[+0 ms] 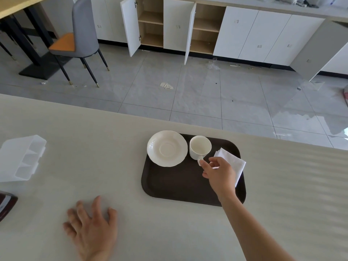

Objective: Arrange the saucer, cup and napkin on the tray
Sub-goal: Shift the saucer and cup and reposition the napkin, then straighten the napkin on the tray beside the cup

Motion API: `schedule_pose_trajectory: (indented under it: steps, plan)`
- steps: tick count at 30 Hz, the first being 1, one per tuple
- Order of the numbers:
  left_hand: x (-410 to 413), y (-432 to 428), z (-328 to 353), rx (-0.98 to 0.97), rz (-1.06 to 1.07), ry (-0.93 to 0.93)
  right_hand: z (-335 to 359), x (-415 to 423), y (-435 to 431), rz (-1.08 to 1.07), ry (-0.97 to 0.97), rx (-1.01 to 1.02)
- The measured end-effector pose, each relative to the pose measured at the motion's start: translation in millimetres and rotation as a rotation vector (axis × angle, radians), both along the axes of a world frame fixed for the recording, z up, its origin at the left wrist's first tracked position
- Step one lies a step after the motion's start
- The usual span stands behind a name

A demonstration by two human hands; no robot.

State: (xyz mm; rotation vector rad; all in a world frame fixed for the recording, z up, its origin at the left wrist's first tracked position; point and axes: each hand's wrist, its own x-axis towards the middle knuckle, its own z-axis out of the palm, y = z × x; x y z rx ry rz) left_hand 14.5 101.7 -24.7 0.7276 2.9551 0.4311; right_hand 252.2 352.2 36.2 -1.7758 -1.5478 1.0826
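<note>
Head view: tray (169, 187) holds saucer (167, 148), cup (200, 149), napkin (234, 162)

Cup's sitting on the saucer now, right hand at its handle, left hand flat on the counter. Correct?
Not quite. In the head view the cup stands on the tray beside the saucer, not on it. The right hand is at its handle; the left hand lies flat on the counter.
</note>
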Motion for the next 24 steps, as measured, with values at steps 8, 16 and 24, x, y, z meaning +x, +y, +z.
schedule_pose_trajectory:
  steps: [8,16,24]
  plan:
    - [5,-2,1,0.038,-0.012,0.029,-4,73,2,0.03,-0.306,0.083]
    - [5,-1,-9,0.092,0.024,0.165,-8,97,21,0.058,-0.459,0.076]
    - [-5,-7,-13,-0.048,-0.044,0.15,-14,93,36,0.227,-0.505,0.161]
